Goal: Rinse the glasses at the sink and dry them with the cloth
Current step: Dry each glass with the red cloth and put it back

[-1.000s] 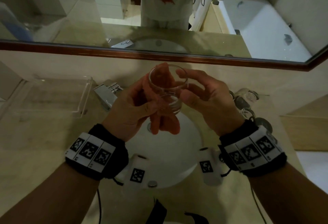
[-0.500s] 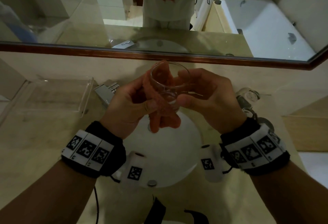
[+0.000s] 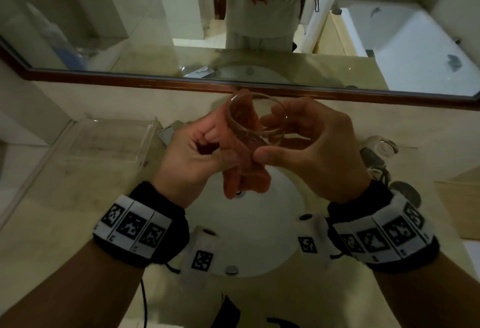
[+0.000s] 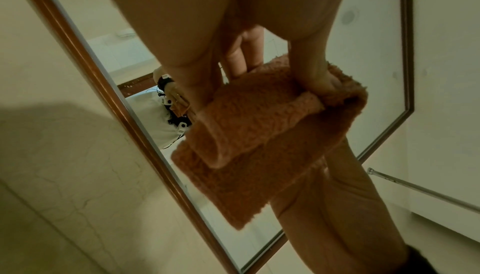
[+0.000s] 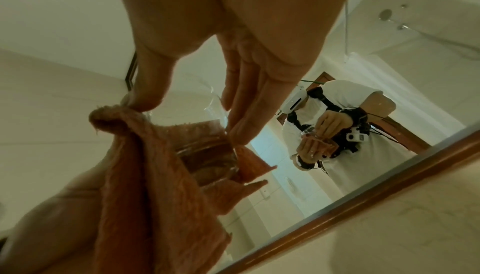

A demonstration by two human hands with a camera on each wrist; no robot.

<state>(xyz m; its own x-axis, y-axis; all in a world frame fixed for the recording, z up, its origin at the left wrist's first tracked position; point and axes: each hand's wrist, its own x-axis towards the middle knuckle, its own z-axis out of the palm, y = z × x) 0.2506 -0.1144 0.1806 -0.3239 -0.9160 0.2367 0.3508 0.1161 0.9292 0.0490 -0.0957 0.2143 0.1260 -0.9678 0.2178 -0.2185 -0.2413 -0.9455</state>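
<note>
A clear drinking glass [image 3: 255, 120] is held above the round white sink [image 3: 249, 229], mouth tilted toward me. My right hand [image 3: 306, 146] grips it, thumb at its base and fingers round the far side. An orange fluffy cloth [image 3: 244, 169] is wrapped against the glass's left side and hangs below it. My left hand [image 3: 197, 156] pinches the cloth against the glass. In the right wrist view the glass [image 5: 207, 151] shows with the cloth [image 5: 145, 175] draped round it. The left wrist view shows the folded cloth [image 4: 259, 134] under my fingers.
More clear glasses [image 3: 381, 148] stand on the beige counter at the right of the sink. A clear plastic tray [image 3: 109, 143] lies at the left, the chrome tap [image 3: 168, 133] behind my left hand. A wood-framed mirror [image 3: 233, 42] runs along the back wall.
The glass has turned a little in my hands. My right thumb has shifted down to its base, and the cloth has slid along its left side.
</note>
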